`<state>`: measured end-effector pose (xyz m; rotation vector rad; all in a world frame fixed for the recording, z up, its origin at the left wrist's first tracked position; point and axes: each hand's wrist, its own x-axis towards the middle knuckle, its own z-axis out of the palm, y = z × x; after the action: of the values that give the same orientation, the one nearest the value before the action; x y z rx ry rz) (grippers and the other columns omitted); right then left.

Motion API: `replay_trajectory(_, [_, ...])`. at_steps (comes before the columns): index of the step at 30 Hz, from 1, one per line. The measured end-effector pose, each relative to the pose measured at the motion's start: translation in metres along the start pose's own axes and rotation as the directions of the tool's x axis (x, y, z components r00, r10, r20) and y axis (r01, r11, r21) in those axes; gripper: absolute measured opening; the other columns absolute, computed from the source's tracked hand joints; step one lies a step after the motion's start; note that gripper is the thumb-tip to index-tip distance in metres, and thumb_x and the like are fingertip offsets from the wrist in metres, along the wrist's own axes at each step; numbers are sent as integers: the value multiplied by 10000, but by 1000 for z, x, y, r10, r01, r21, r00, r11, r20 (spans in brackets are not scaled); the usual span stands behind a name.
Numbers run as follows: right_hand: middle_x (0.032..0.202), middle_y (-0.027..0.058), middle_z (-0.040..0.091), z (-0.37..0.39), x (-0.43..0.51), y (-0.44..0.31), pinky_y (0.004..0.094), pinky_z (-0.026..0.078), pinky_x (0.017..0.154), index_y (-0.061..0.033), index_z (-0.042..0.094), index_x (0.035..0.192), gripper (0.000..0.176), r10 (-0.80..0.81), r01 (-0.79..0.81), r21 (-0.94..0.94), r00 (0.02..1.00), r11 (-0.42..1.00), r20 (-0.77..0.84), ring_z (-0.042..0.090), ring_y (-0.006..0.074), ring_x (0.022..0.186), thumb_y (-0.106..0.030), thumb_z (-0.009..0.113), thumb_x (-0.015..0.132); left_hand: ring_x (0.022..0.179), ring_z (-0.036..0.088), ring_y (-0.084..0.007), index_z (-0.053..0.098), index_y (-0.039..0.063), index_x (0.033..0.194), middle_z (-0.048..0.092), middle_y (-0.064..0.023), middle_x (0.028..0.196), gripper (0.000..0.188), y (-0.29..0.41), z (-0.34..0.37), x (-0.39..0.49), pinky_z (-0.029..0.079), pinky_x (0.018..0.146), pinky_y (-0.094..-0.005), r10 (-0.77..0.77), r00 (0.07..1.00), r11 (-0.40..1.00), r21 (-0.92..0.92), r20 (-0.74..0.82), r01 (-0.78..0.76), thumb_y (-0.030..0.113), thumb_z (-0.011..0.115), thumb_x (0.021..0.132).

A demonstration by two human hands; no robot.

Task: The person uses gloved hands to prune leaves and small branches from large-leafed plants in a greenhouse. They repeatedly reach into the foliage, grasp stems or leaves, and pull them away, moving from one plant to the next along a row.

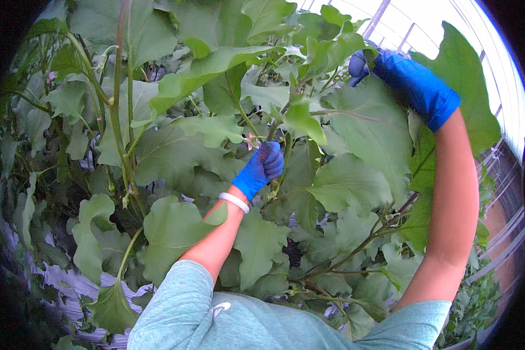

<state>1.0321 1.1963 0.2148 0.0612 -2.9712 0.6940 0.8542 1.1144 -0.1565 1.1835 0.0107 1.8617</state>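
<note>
My left hand (264, 164), in a blue glove, is closed in a fist around a stem (274, 127) of an eggplant plant. The stem rises out of the top of the fist, close to a pink flower (251, 141). Higher up and to the right, my right hand (383, 70), also gloved in blue, reaches in among the top leaves. Its fingers bend beside a leaf (337, 48), and foliage partly covers them, so what they hold is unclear. A broad leaf (367, 120) hangs below that hand.
Thick branching stems (118, 113) stand at left, and a woody branch (354, 251) slants low at right. Pale ground sheeting (76, 293) shows beneath the leaves. Greenhouse framing (376, 19) rises at upper right, with the side wall (509, 192) beyond my right arm.
</note>
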Motion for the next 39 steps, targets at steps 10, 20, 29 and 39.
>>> replay_trajectory(10, [1207, 124, 623, 86, 27, 41, 305, 468, 970, -28, 428, 1403, 542, -124, 111, 385, 992, 916, 7, 606, 185, 1038, -420, 379, 1032, 427, 249, -103, 325, 174, 631, 240, 45, 528, 557, -7, 14, 14, 211, 397, -268, -71, 957, 990, 97, -280, 102, 626, 449, 932])
replay_trajectory(20, [1343, 237, 512, 129, 47, 44, 427, 397, 1063, -6, 275, 1467, 784, 184, 55, 597, 926, 800, -331, 526, 333, 1221, -602, 351, 965, 644, 498, -107, 572, 134, 839, 514, 11, 695, 364, 14, 18, 28, 409, 588, -275, 185, 694, 761, 548, -696, 348, 482, 671, 873])
replay_trajectory(29, [1243, 190, 578, 241, -13, 83, 394, 456, 997, -42, 488, 1347, 483, 339, 340, 554, 520, 760, -784, 583, 275, 1117, -322, 549, 958, 1218, 457, -368, 512, 100, 1267, 438, -182, 1356, 681, -50, 58, -95, 373, 1016, -517, 174, 898, -103, 899, -405, 425, 306, 822, 697])
replay_trajectory(39, [1194, 223, 623, 536, -134, 141, 478, 477, 911, -70, 556, 1305, 573, 606, -629, 52, 766, 776, 215, 612, 399, 1066, -476, 520, 903, 1208, 473, -382, 637, 178, 1156, 342, -63, 1504, 489, -24, 11, -232, 367, 981, -626, -314, 773, -764, 630, -552, 139, 101, 716, 680])
